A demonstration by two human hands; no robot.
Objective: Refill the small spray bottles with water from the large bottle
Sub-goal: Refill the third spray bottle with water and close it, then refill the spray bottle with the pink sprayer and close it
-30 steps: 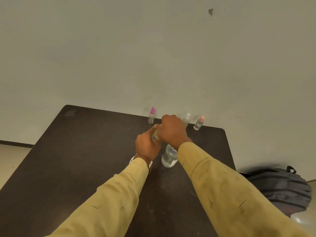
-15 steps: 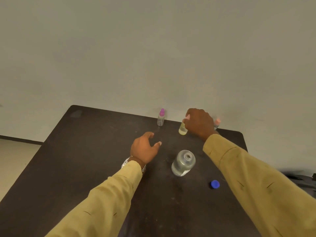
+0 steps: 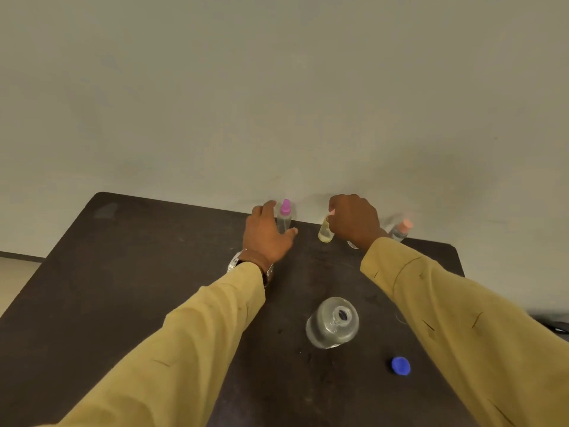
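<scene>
Since half a second ago, brought left hand (image 3: 268,234) forward to pink bottle (image 3: 284,218) at far edge of table (image 3: 138,272), fingers spread wide around it, not yet gripping. Kept yellow bottle (image 3: 325,233) upright alongside, top pinched by right hand (image 3: 354,223). Judged yellow done, pink next; large bottle (image 3: 334,322) standing uncapped nearer, cap (image 3: 401,365) off right.
</scene>
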